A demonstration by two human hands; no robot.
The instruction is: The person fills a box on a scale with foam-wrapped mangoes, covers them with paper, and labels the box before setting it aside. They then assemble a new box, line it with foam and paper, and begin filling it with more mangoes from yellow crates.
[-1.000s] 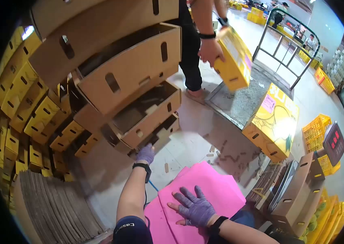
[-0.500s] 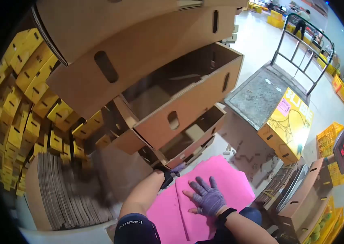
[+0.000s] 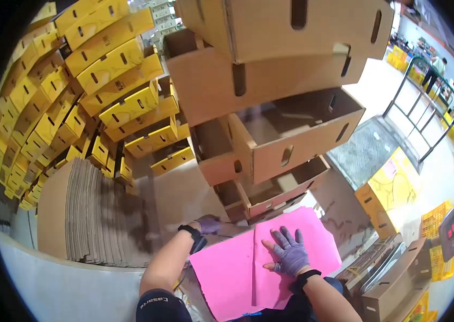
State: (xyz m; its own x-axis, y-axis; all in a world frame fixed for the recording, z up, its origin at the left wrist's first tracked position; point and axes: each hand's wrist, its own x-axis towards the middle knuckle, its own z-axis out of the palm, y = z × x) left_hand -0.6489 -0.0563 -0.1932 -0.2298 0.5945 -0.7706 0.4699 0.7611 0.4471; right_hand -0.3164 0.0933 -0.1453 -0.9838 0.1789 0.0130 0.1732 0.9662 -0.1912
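Note:
Bright pink paper sheets [image 3: 227, 263] lie low in front of me, with an edge or fold line running across them. On top of the pink sheets, my right hand [image 3: 289, 256] rests flat in a grey-purple glove, its fingers spread. My left hand [image 3: 209, 224], gloved the same way, is just beyond the paper's far left corner, beside the bottom of the stacked brown cardboard boxes [image 3: 270, 163]. Its fingers are blurred, and whether they hold anything does not show.
Flattened cardboard sheets [image 3: 90, 214] stand in a row at left, before stacked yellow boxes [image 3: 125, 70]. On the right are a platform cart [image 3: 369, 145], a yellow carton [image 3: 390, 190], a red-digit display [image 3: 450, 234] and an open brown box [image 3: 398, 276]. People stand far off.
The view has swung left, showing more yellow boxes. My left hand has moved from the pink paper's far edge out to the left. My right hand stays flat on the paper.

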